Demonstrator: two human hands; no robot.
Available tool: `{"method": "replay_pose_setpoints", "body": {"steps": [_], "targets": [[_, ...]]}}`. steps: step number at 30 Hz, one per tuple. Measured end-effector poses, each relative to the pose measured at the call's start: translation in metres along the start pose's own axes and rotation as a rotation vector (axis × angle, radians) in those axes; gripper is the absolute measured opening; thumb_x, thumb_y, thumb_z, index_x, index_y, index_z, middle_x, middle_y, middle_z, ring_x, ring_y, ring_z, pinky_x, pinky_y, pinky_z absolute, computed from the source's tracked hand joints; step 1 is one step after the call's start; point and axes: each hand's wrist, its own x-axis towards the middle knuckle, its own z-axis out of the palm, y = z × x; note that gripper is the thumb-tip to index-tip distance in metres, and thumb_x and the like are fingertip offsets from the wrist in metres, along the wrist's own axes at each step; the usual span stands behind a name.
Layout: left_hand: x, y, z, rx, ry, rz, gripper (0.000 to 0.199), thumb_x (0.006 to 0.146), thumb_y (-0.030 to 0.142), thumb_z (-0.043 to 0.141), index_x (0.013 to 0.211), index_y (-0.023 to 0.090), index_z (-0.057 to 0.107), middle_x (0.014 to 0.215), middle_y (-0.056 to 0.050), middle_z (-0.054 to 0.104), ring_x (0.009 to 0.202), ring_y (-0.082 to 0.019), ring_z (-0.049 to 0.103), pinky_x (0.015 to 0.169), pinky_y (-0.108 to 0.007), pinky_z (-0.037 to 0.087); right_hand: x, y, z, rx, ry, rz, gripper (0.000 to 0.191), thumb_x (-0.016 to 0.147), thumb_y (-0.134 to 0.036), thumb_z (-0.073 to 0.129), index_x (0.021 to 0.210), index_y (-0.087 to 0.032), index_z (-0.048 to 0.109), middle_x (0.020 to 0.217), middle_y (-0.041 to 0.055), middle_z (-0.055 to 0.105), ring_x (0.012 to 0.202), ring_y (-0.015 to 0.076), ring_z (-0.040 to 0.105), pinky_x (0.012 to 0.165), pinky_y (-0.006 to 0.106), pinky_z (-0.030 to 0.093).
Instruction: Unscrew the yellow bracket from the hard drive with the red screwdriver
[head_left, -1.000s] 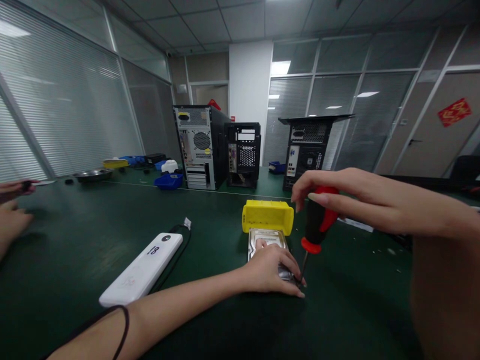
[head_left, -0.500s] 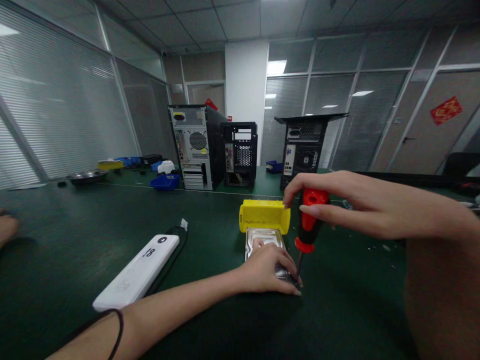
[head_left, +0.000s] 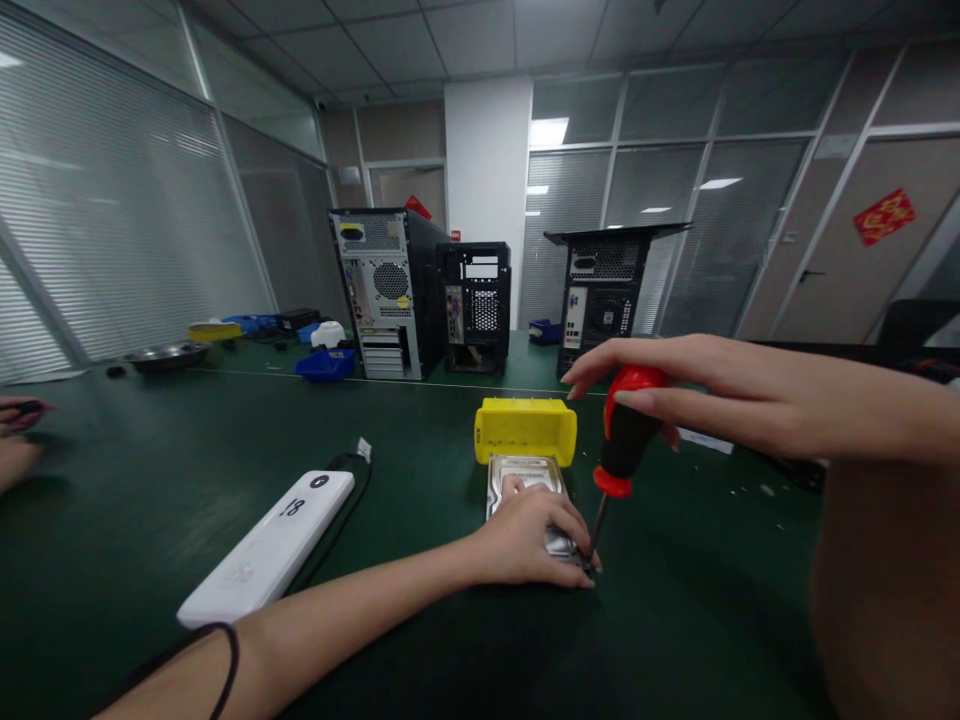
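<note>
On the green table lies a silver hard drive (head_left: 525,468), its upper end by a yellow bin (head_left: 526,430). My left hand (head_left: 534,540) is closed around the drive's near end, with thumb and fingertips at its right corner. My right hand (head_left: 660,395) holds a red and black screwdriver (head_left: 630,430) by the top of its handle, with some fingers stretched out to the left. The screwdriver leans slightly right, and its tip meets the drive's near right corner beside my left fingertips. What the tip touches is hidden.
A white power bank (head_left: 266,550) with a black cable lies left, near my left forearm. Three computer cases (head_left: 386,295) stand at the back. A blue bin (head_left: 325,364) and a metal bowl (head_left: 166,357) are back left. Another person's hands (head_left: 19,440) show at the left edge.
The screwdriver handle leans further right, and my right fingers have spread a little. The other person's hands show more at the left edge. The view has shifted slightly.
</note>
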Motion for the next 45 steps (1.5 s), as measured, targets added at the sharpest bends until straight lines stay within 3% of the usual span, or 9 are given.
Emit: {"method": "replay_pose_setpoints", "body": {"steps": [3, 8, 16, 24, 30, 34, 40, 42, 45], "targets": [[0.000, 0.001, 0.000, -0.008, -0.007, 0.003, 0.015, 0.072, 0.031, 0.074, 0.084, 0.022, 0.073, 0.097, 0.000, 0.070, 0.098, -0.022, 0.060, 0.094, -0.043, 0.019, 0.004, 0.002, -0.001, 0.040, -0.057, 0.005, 0.040, 0.090, -0.041, 0.045, 0.126, -0.025, 0.053, 0.108, 0.0039, 0.067, 0.089, 0.0201, 0.065, 0.074, 0.030, 0.050], [0.000, -0.001, 0.001, 0.002, -0.001, 0.016, 0.015, 0.072, 0.033, 0.074, 0.083, 0.023, 0.073, 0.097, 0.001, 0.070, 0.097, -0.021, 0.060, 0.092, -0.041, 0.020, 0.013, 0.003, 0.001, -0.021, -0.062, 0.039, 0.028, 0.089, -0.040, 0.048, 0.097, -0.019, 0.065, 0.077, 0.0015, 0.067, 0.065, 0.0144, 0.062, 0.058, 0.025, 0.045], [0.000, -0.005, 0.003, 0.015, 0.015, 0.029, 0.018, 0.072, 0.036, 0.074, 0.086, 0.025, 0.073, 0.097, 0.001, 0.070, 0.098, -0.022, 0.060, 0.094, -0.040, 0.020, 0.005, 0.006, -0.002, 0.064, -0.053, -0.047, 0.034, 0.091, -0.038, 0.043, 0.118, -0.021, 0.056, 0.109, 0.0048, 0.065, 0.092, 0.0194, 0.062, 0.078, 0.029, 0.048], [0.001, -0.002, 0.001, 0.038, 0.011, 0.006, 0.019, 0.072, 0.038, 0.074, 0.087, 0.026, 0.074, 0.100, 0.001, 0.069, 0.102, -0.023, 0.057, 0.095, -0.042, 0.018, 0.012, -0.008, -0.002, 0.043, -0.088, -0.034, 0.024, 0.090, -0.036, 0.048, 0.092, -0.018, 0.063, 0.083, 0.0017, 0.067, 0.073, 0.0150, 0.063, 0.066, 0.025, 0.047], [0.000, 0.001, 0.000, 0.042, -0.004, -0.019, 0.019, 0.072, 0.037, 0.074, 0.087, 0.025, 0.073, 0.101, 0.000, 0.069, 0.103, -0.024, 0.057, 0.096, -0.042, 0.020, 0.005, -0.004, -0.001, 0.045, -0.017, -0.064, 0.034, 0.092, -0.037, 0.041, 0.116, -0.020, 0.058, 0.113, 0.0049, 0.063, 0.102, 0.0201, 0.058, 0.088, 0.031, 0.044], [0.000, 0.000, 0.000, 0.045, 0.003, 0.001, 0.019, 0.073, 0.038, 0.073, 0.087, 0.026, 0.073, 0.101, 0.000, 0.068, 0.102, -0.023, 0.056, 0.096, -0.042, 0.020, 0.008, -0.004, -0.002, 0.089, -0.065, -0.073, 0.033, 0.092, -0.037, 0.043, 0.117, -0.020, 0.056, 0.105, 0.0044, 0.065, 0.092, 0.0173, 0.061, 0.081, 0.028, 0.046], [0.000, -0.002, 0.001, 0.047, -0.005, 0.015, 0.018, 0.073, 0.038, 0.073, 0.088, 0.026, 0.073, 0.097, 0.001, 0.069, 0.103, -0.023, 0.056, 0.096, -0.041, 0.021, 0.013, -0.005, -0.001, 0.042, -0.077, 0.010, 0.026, 0.090, -0.036, 0.046, 0.093, -0.018, 0.064, 0.082, 0.0025, 0.066, 0.073, 0.0161, 0.062, 0.066, 0.026, 0.047], [-0.001, -0.002, 0.001, 0.044, -0.005, 0.008, 0.019, 0.073, 0.038, 0.073, 0.088, 0.026, 0.073, 0.099, 0.001, 0.069, 0.104, -0.023, 0.056, 0.096, -0.041, 0.020, 0.011, -0.002, -0.001, 0.043, -0.047, 0.056, 0.029, 0.090, -0.038, 0.044, 0.095, -0.018, 0.065, 0.085, 0.0034, 0.067, 0.075, 0.0175, 0.062, 0.068, 0.028, 0.048], [-0.001, -0.003, 0.002, 0.034, 0.002, 0.000, 0.020, 0.073, 0.037, 0.073, 0.089, 0.027, 0.073, 0.100, 0.001, 0.069, 0.103, -0.023, 0.057, 0.096, -0.042, 0.020, 0.005, 0.003, -0.003, 0.075, -0.014, 0.053, 0.037, 0.091, -0.041, 0.040, 0.111, -0.020, 0.062, 0.107, 0.0059, 0.066, 0.095, 0.0222, 0.062, 0.083, 0.032, 0.048]]}}
